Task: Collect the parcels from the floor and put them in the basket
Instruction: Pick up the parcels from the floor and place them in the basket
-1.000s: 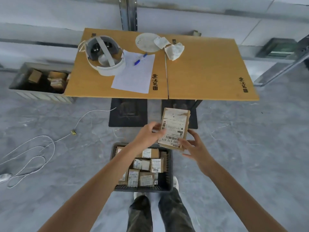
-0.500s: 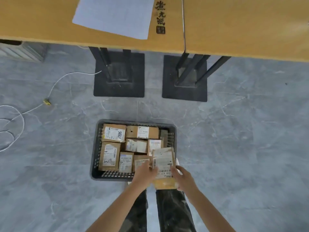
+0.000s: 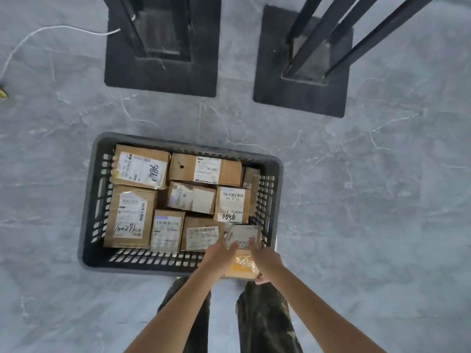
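- Your left hand (image 3: pixel 220 254) and right hand (image 3: pixel 265 259) grip the parcel (image 3: pixel 243 240), now lower, over the near-right corner of the basket (image 3: pixel 142 263).
- Tabletop is gone from view; only the bases (image 3: pixel 160 80) show.
- Fingertips are blurred and the parcel label is unreadable.

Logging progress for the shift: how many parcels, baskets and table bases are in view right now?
Parcels in the basket: 8
Held parcel, gripped by left hand and right hand: 1
Basket: 1
Table bases: 2
Total: 12
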Tool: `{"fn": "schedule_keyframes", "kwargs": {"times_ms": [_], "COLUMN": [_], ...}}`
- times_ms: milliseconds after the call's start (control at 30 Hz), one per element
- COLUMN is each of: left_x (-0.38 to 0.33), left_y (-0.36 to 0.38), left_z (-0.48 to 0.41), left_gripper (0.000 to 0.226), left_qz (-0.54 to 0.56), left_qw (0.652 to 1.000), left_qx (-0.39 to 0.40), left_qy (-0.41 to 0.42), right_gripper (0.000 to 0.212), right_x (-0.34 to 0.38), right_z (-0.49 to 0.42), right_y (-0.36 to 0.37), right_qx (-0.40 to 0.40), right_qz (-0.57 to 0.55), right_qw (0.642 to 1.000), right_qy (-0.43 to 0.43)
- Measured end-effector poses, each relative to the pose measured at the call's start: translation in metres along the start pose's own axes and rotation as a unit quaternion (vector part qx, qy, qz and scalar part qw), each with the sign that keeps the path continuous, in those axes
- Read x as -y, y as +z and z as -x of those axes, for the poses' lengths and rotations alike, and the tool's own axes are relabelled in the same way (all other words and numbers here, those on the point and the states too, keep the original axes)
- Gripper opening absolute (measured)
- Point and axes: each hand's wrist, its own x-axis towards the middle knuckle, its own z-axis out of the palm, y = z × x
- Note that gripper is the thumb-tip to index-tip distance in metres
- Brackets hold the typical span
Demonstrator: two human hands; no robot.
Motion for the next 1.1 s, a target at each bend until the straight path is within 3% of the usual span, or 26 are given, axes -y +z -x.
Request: {"fn": "schedule_keyframes", "kwargs": {"times_ms": [233, 400, 533, 600, 733, 967, 1100], "left_x": [-0.003, -0.006, -0.003, 0.001, 0.014, 0.018, 0.015], "left_y": [0.020, 0.025, 0.032, 0.035, 0.037, 0.036, 0.031], "left_z": [-0.024, -0.039, -0.054, -0.062, -0.069, -0.071, -0.080], "left_gripper": [0.058, 0.061, 0.059, 0.070, 0.067, 0.056, 0.051], "left_qz": [0.074, 0.130, 0.095, 0.087, 0.103, 0.063, 0.038], "left_qw": [0.997, 0.991, 0.995, 0.996, 0.994, 0.997, 0.999], "left_qx": [0.013, -0.027, 0.002, 0.006, 0.005, 0.003, 0.032], "left_qy": [-0.030, -0.023, 0.029, 0.023, 0.019, 0.037, 0.020], "right_gripper": [0.061, 0.052, 0.070, 0.076, 0.070, 0.077, 0.082], "right_x": [-0.008, -0.009, -0.003, -0.004, -0.017, -0.038, -0.037], "right_z": [-0.027, -0.044, -0.053, -0.055, -0.052, -0.032, -0.032], "right_y": [0.012, 0.013, 0.021, 0.025, 0.026, 0.045, 0.050], "right_qx": [-0.057, -0.052, -0.039, -0.048, -0.079, -0.023, -0.084], "right_qz": [0.019, 0.019, 0.065, 0.097, 0.133, 0.189, 0.277], "right_qw": [0.997, 0.992, 0.988, 0.984, 0.973, 0.964, 0.943], "right_qy": [-0.048, -0.112, -0.132, -0.142, -0.172, -0.185, -0.165]}}
